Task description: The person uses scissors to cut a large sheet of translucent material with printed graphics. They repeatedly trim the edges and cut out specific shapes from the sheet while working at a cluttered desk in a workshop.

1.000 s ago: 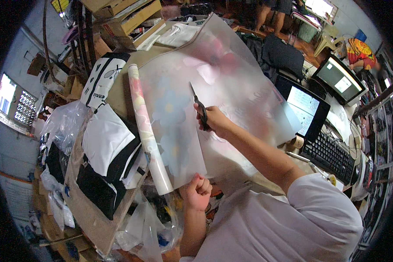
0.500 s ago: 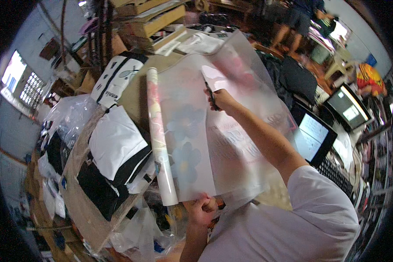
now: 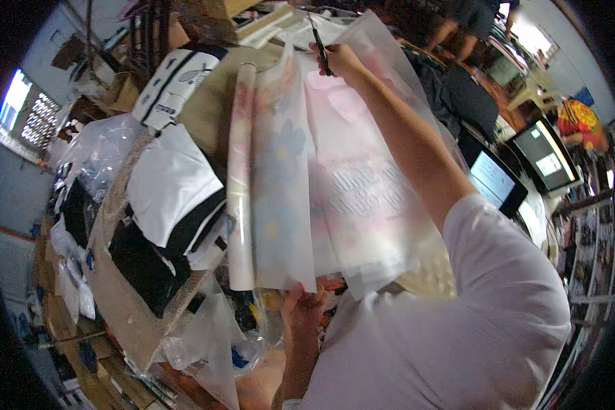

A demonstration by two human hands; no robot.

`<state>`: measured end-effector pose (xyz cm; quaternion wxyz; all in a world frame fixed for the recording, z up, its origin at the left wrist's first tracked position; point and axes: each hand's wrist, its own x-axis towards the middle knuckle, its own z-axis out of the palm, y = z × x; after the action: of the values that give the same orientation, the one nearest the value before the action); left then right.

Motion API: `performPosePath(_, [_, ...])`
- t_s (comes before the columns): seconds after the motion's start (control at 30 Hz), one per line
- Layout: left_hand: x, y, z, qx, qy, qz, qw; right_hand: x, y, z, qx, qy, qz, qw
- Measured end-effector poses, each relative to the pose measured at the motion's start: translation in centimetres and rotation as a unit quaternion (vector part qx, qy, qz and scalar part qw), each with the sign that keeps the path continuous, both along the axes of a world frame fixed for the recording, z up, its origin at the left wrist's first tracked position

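Note:
My right hand (image 3: 342,63) is shut on dark-handled scissors (image 3: 322,51) at the far end of a translucent printed sheet (image 3: 359,225). A split runs down the sheet beside its blue-flower strip (image 3: 283,184); pink shapes and lettering show on the other side. My left hand (image 3: 303,306), fingers curled, grips the near bottom edge of that strip. Left of the strip lies a pale floral roll (image 3: 242,212), extending lengthwise away from me. Exactly where the scissor blades meet the sheet is too blurred to tell.
Folded white (image 3: 171,184) and black fabrics and a white printed case (image 3: 176,85) sit left, near crumpled clear plastic (image 3: 106,150). At right are a laptop (image 3: 492,178), a monitor (image 3: 543,154) and a dark bag (image 3: 468,106). Two other people are at the back and right.
My right hand with the scissors has moved far forward along the sheet. The split is longer and the flower strip is more separated and wavy at its far end.

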<state>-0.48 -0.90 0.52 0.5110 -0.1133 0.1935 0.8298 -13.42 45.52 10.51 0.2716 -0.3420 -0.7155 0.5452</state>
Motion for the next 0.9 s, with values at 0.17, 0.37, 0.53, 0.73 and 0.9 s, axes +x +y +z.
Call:
performPosePath(0.17, [-0.2, 1.9, -0.1, 0.161, 0.015, -0.053, 0.985, 14.2, -14.1, -1.7, -0.068, -0.002, 0.052, 0.996])
performPosePath(0.37, [0.5, 1.8, -0.1, -0.005, 0.144, -0.074, 0.987, 15.7, -25.3, -5.0, -0.141, -0.038, 0.128, 0.981])
performPosePath(0.53, [-2.3, -0.1, 0.5, -0.168, 0.119, 0.144, 0.968, 13.2, -25.9, -2.8, -0.165, 0.138, 0.082, 0.973])
performPosePath(0.73, [-7.1, -1.9, 0.8, -0.034, 0.166, 0.100, 0.980, 13.4, -22.1, 5.5, -0.120, 0.238, 0.036, 0.963])
performPosePath(0.9, [-4.2, -0.7, 0.5, -0.081, 0.131, 0.176, 0.972, 25.4, -8.7, 7.4, -0.148, 0.295, -0.042, 0.943])
